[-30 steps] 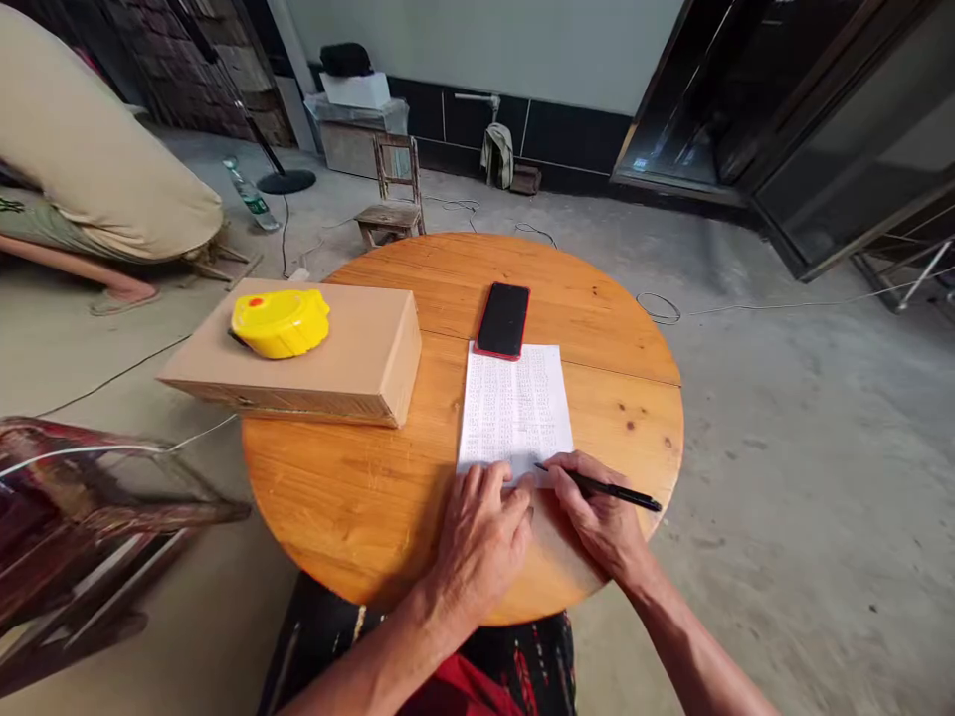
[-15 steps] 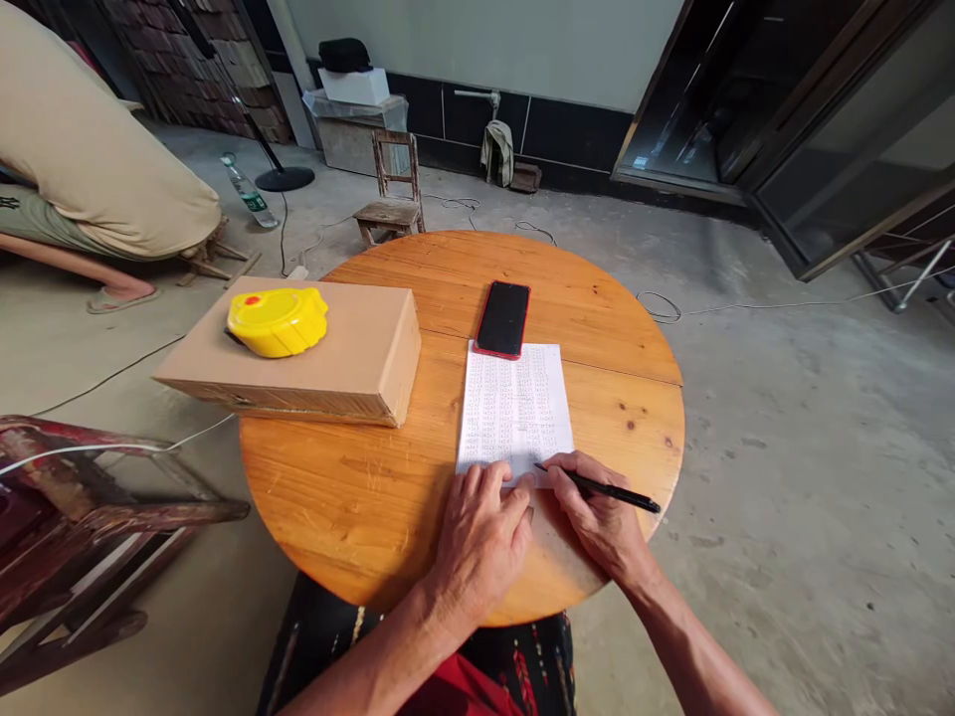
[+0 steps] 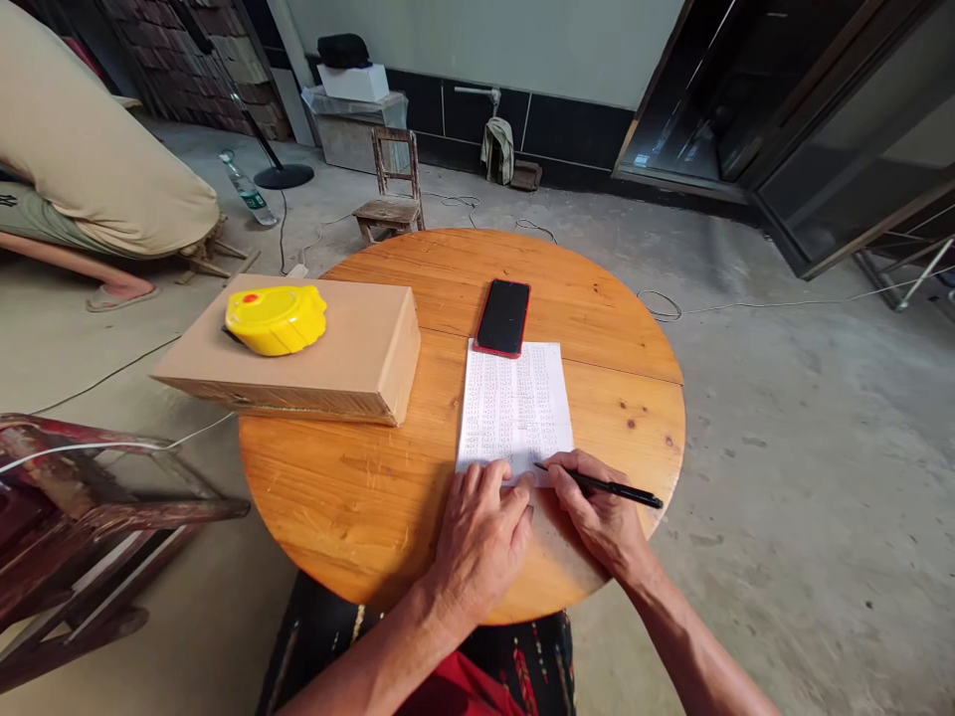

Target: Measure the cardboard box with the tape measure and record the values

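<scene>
A white sheet of paper (image 3: 514, 408) covered in rows of small print lies on the round wooden table (image 3: 373, 497). My left hand (image 3: 481, 532) rests flat on the sheet's near edge, fingers spread. My right hand (image 3: 597, 507) is closed round a black pen (image 3: 608, 487), whose tip touches the paper's lower right part. A black phone in a red case (image 3: 503, 318) lies at the sheet's far edge.
A cardboard box (image 3: 350, 363) with a yellow tape measure (image 3: 276, 318) on top overhangs the table's left side. A dark red metal frame (image 3: 82, 517) stands at the near left. Another person (image 3: 90, 169) bends over at the far left. Small wooden chair (image 3: 392, 189) and cables lie beyond.
Almost nothing has moved; both hands stay on the paper and the pen tip stays at the same spot. The view shifted very slightly.
</scene>
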A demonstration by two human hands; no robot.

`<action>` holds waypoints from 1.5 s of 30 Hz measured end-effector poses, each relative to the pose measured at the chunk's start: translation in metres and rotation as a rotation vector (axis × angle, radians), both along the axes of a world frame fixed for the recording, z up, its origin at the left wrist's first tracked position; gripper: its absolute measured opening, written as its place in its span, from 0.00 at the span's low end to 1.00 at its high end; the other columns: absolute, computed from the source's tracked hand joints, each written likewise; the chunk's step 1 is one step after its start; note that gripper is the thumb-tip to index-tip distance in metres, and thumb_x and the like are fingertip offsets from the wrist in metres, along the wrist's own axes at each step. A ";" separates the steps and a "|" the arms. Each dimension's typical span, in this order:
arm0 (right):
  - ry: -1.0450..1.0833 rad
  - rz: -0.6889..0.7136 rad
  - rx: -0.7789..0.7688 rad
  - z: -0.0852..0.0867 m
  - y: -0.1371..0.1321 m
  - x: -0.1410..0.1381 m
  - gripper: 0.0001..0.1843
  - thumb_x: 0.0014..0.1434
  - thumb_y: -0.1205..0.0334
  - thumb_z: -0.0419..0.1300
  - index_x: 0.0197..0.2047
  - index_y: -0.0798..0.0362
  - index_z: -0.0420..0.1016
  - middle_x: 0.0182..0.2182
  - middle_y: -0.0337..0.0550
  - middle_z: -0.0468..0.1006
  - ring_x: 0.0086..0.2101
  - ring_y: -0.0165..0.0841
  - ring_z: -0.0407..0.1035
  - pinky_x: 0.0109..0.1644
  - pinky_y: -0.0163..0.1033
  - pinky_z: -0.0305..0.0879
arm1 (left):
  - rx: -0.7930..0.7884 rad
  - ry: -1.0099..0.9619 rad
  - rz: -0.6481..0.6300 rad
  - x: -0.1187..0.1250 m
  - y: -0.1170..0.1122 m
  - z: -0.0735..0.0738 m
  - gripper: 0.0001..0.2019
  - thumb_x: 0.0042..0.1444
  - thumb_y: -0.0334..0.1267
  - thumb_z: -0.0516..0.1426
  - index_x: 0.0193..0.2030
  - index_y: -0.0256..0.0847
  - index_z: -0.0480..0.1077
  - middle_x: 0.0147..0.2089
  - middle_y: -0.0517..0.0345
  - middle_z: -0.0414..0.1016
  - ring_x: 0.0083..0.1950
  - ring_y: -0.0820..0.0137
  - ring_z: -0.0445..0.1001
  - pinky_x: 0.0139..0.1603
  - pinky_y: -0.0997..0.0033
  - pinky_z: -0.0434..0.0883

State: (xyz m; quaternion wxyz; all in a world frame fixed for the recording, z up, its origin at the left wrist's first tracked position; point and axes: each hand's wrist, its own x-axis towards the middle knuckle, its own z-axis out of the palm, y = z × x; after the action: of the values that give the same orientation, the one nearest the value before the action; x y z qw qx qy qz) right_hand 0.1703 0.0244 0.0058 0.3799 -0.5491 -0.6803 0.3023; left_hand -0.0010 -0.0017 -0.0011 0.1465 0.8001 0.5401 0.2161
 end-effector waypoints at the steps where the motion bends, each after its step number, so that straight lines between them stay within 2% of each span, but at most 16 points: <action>1: -0.005 0.005 0.010 0.000 0.000 -0.001 0.09 0.64 0.62 0.56 0.36 0.53 0.76 0.30 0.41 0.79 0.30 0.31 0.72 0.35 0.34 0.66 | 0.001 0.002 -0.001 0.000 0.000 0.000 0.15 0.59 0.30 0.55 0.52 0.43 0.71 0.48 0.51 0.69 0.47 0.58 0.67 0.48 0.53 0.70; 5: -0.031 0.007 0.038 0.001 0.001 -0.003 0.08 0.63 0.64 0.56 0.35 0.53 0.76 0.29 0.41 0.79 0.29 0.31 0.72 0.35 0.34 0.66 | -0.003 0.005 -0.003 0.000 0.000 0.001 0.14 0.58 0.29 0.55 0.51 0.43 0.72 0.47 0.51 0.69 0.47 0.59 0.66 0.48 0.54 0.70; 8: 0.010 -0.039 0.010 0.000 -0.001 -0.001 0.09 0.63 0.61 0.56 0.34 0.53 0.75 0.27 0.40 0.78 0.27 0.31 0.71 0.32 0.34 0.66 | -0.007 0.004 -0.003 0.000 0.000 0.000 0.15 0.59 0.30 0.54 0.52 0.43 0.71 0.48 0.51 0.69 0.47 0.59 0.66 0.48 0.53 0.69; 14: 0.084 -0.106 -0.049 -0.004 -0.003 0.002 0.11 0.64 0.56 0.56 0.36 0.52 0.76 0.17 0.34 0.68 0.18 0.29 0.62 0.23 0.34 0.61 | -0.040 0.032 -0.013 0.000 0.001 0.002 0.16 0.61 0.32 0.53 0.55 0.44 0.70 0.49 0.50 0.69 0.47 0.58 0.66 0.48 0.53 0.69; 19: 0.071 -0.097 -0.055 -0.003 -0.002 -0.001 0.11 0.64 0.57 0.55 0.35 0.53 0.76 0.21 0.38 0.73 0.20 0.29 0.64 0.23 0.34 0.61 | -0.046 0.052 -0.013 0.001 0.001 0.006 0.17 0.60 0.31 0.54 0.55 0.44 0.70 0.49 0.50 0.69 0.47 0.58 0.67 0.47 0.52 0.69; 23: 0.063 -0.090 -0.026 0.000 -0.001 -0.001 0.10 0.63 0.59 0.56 0.34 0.53 0.76 0.28 0.42 0.78 0.28 0.31 0.70 0.32 0.35 0.66 | -0.045 0.046 -0.007 0.002 0.002 0.007 0.17 0.60 0.30 0.54 0.55 0.44 0.70 0.48 0.51 0.69 0.47 0.58 0.67 0.48 0.53 0.69; 45: 0.014 -0.053 -0.020 -0.001 0.000 0.000 0.09 0.64 0.61 0.56 0.35 0.52 0.76 0.29 0.41 0.78 0.28 0.31 0.70 0.33 0.35 0.66 | -0.021 0.035 0.010 0.002 0.003 0.003 0.16 0.60 0.31 0.54 0.54 0.44 0.72 0.47 0.51 0.70 0.46 0.59 0.67 0.47 0.54 0.69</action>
State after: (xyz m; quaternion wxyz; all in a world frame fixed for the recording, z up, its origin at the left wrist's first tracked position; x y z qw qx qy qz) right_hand 0.1701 0.0243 0.0043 0.3873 -0.5686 -0.6597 0.3026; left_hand 0.0013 0.0010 0.0023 0.1445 0.7994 0.5488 0.1970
